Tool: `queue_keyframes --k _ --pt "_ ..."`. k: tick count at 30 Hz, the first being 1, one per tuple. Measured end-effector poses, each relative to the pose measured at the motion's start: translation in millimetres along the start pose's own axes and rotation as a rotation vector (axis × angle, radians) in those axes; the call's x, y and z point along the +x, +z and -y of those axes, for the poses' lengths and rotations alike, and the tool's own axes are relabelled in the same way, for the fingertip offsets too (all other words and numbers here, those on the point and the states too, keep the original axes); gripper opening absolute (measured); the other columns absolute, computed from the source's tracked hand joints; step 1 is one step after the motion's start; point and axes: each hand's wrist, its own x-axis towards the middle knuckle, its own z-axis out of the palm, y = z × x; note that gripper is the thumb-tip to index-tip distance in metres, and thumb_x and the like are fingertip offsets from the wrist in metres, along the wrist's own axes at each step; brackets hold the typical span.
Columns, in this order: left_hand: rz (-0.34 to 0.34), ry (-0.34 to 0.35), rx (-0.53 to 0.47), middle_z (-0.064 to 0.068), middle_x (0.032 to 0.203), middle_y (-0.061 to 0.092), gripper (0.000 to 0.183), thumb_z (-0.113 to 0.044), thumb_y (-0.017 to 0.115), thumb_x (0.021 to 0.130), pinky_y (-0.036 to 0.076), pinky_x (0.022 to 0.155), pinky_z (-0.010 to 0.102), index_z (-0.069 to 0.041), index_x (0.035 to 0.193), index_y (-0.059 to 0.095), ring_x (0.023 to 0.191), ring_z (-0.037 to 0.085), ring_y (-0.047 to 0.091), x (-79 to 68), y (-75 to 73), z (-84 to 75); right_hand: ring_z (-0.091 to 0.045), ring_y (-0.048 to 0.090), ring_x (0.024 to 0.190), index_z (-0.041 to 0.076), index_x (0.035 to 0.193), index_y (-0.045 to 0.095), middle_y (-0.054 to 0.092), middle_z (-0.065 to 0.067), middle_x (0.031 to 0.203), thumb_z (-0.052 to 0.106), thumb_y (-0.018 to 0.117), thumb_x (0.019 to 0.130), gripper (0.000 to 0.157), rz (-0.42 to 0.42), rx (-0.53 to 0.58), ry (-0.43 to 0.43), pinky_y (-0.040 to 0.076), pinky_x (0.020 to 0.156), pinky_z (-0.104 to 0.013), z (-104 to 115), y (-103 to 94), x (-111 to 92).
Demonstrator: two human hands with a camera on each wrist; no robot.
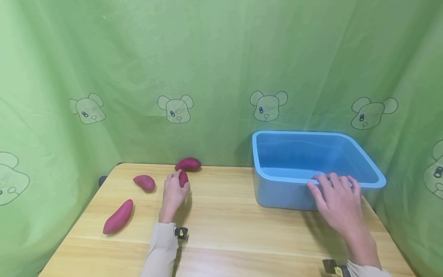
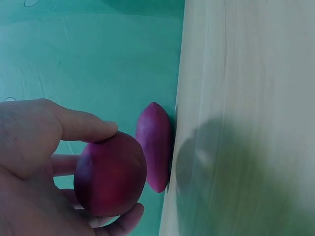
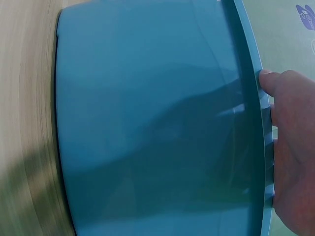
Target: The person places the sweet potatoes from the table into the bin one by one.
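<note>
My left hand holds a purple-red sweet potato between thumb and fingers; the left wrist view shows it lifted off the wood. Just beyond it, a second sweet potato lies at the table's back edge. Two more rest to the left: a short sweet potato and a longer sweet potato nearer the front. On the right, my right hand grips the near rim of a blue plastic tub, fingers hooked over the inside and thumb on the outer side. No sweet potato shows inside the tub from this angle.
The wooden table carries everything. Behind and at both sides hangs a green curtain with bear-head outlines, close to the table's back edge. The tub stands near the back right corner of the table.
</note>
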Motion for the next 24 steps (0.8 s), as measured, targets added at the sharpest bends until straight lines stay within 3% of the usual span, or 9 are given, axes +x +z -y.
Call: queue_keyframes --k 24 --pt "-0.106 0.097 -0.054 0.028 0.138 0.052 0.062 -0.005 0.071 0.091 0.051 0.099 0.059 -0.001 0.149 0.050 0.123 0.046 0.053 2.6 -14.4 -15.7 -0.050 0.047 0.113 0.011 0.121 0.061 0.060 -0.022 0.115 0.038 0.051 0.107 0.033 0.005 -0.001 0.003 0.015 0.111 -0.074 2.2 -2.2 -0.4"
